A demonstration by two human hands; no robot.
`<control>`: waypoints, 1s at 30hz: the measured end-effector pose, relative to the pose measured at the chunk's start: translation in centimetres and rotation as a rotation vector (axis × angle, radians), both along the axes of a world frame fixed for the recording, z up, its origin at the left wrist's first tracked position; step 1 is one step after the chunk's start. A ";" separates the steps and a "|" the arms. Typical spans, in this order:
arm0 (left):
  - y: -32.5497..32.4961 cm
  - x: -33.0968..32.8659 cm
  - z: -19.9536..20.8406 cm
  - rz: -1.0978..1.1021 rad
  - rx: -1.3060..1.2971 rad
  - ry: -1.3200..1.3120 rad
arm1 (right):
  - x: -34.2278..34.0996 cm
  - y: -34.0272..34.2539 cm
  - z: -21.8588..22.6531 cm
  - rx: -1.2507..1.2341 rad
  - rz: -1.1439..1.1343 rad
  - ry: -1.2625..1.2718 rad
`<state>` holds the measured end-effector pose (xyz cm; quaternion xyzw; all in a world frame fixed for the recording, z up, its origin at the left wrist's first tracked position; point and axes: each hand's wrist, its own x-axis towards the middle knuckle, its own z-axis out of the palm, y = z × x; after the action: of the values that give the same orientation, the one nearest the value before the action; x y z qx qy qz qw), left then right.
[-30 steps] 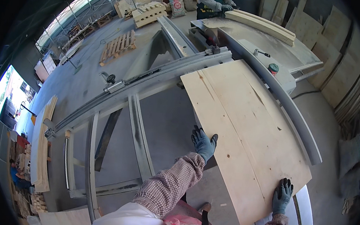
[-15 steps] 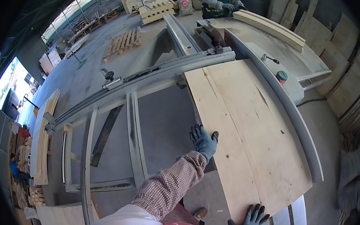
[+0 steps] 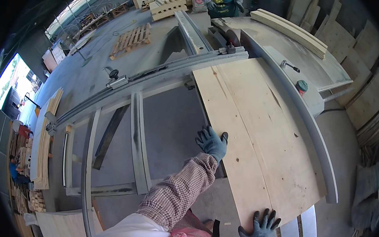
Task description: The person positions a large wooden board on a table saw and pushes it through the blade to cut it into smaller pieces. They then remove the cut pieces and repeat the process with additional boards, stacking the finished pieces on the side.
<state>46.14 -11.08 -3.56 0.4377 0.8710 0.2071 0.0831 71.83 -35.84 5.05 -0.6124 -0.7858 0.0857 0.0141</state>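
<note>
A large pale plywood sheet (image 3: 259, 137) lies on the saw table, its right edge along a long grey fence (image 3: 307, 116). My left hand (image 3: 212, 143), in a blue-grey work glove with dark fingertips, rests at the sheet's left edge. Its fingers are spread and its thumb lies on the wood. Gloved the same way, my right hand (image 3: 260, 230) presses on the sheet's near edge with fingers spread. Neither hand is closed round anything. Beyond the sheet's far end, the round saw blade (image 3: 234, 36) shows partly.
A metal frame (image 3: 138, 141) and rail (image 3: 157, 73) with a clamp extend left. Across the machine stands a co-worker in a green apron (image 3: 221, 0), near stacked boards (image 3: 289, 33) on the table. A pallet (image 3: 131, 40) lies on the floor; wood sheets (image 3: 370, 79) lean at right.
The plywood sheet has slid slightly forward along the fence, my hands staying on it. My view has tilted a little. The co-worker's hands have moved away from the stacked boards and apart.
</note>
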 end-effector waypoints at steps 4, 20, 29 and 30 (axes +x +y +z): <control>1.9 -1.6 0.0 0.020 0.019 -0.002 | -2.5 1.3 -1.1 0.003 -0.021 0.024; 13.2 -11.2 -0.1 0.019 -0.099 -0.036 | -14.3 11.9 -2.6 0.024 -0.051 -0.084; 18.7 -25.9 -1.1 -0.398 -0.010 -0.563 | -22.0 18.7 -4.2 0.062 -0.091 -0.093; 17.8 -26.6 -0.7 -0.446 -0.083 -0.436 | -22.4 19.8 -4.5 0.064 -0.108 -0.073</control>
<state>19.52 6.72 -4.29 0.5596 0.7227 0.2369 0.3292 49.40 -16.07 0.50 -0.6557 -0.7541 0.0370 0.0095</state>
